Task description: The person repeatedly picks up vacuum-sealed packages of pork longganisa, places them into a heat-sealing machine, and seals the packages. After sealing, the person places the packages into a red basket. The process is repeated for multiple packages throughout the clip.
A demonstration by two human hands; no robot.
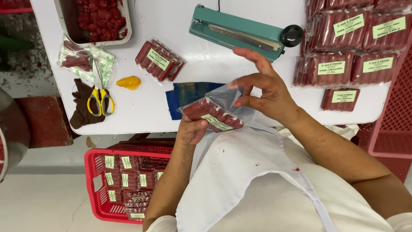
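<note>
I hold a clear plastic bag of red sausages (213,115) with a pale green label over the table's front edge. My left hand (190,131) grips its lower left end from below. My right hand (262,88) pinches the bag's open clear top with thumb and fingers, the other fingers spread upward. A teal heat sealer (237,32) with a black knob lies on the white table (141,109) just beyond my right hand. A blue cloth (185,94) lies under the bag.
One sealed sausage pack (159,60) lies mid-table; several more are stacked at the right (349,47). A metal tray of loose sausages (99,19), yellow-handled scissors (100,98), a yellow lump (128,82) and a dark rag (80,107) sit left. A red crate of packs (128,180) stands on the floor.
</note>
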